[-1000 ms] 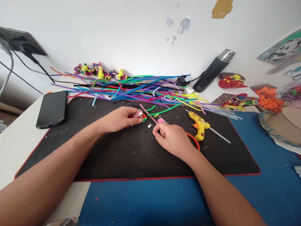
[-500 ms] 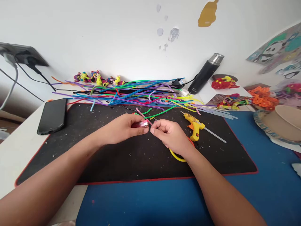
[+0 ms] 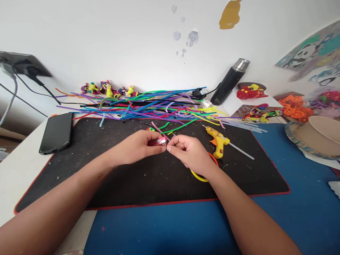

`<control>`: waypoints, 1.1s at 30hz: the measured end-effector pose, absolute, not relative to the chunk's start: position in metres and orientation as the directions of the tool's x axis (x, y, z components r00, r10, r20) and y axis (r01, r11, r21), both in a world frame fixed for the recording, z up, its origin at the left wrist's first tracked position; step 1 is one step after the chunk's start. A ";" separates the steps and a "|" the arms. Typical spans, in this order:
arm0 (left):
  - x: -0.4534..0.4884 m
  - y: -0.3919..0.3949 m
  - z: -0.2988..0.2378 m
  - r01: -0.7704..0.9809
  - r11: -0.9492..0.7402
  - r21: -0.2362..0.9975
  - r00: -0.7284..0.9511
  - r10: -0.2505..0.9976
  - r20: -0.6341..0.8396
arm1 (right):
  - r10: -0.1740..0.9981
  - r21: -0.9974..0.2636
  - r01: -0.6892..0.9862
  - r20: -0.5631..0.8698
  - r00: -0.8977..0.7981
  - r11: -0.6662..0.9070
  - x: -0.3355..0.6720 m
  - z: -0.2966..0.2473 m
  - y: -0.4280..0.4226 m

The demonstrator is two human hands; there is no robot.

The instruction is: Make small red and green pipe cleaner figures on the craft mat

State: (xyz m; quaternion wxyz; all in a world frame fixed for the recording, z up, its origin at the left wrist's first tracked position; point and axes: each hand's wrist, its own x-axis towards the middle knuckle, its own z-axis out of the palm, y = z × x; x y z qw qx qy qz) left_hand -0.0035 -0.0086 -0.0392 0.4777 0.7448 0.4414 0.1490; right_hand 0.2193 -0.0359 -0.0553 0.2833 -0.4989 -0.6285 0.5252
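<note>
My left hand is closed around a red lighter, its metal top pointing right. Close beside it, my right hand is pinched, thumb against fingers. A pink pipe cleaner slants down to those fingertips and appears held there; its lower end is hidden. Under my right hand lie scissors with yellow and orange handles, partly covered. Just beyond the hands are green pipe cleaners and a small red and green piece on the black mat.
A yellow glue gun with a glue stick lies at right. Many coloured pipe cleaners spread along the wall, with small figures behind. A phone is at left, a black flask at back right, and a round basket far right.
The whole view has shifted slightly left. Both hands keep nearly the same pose, my right fingertips slightly nearer the lighter.
</note>
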 end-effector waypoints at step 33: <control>-0.006 -0.007 -0.039 0.431 -0.087 0.898 0.541 0.822 -0.180 | 0.951 -0.878 0.448 0.027 -0.307 0.170 0.218 -0.061 -0.038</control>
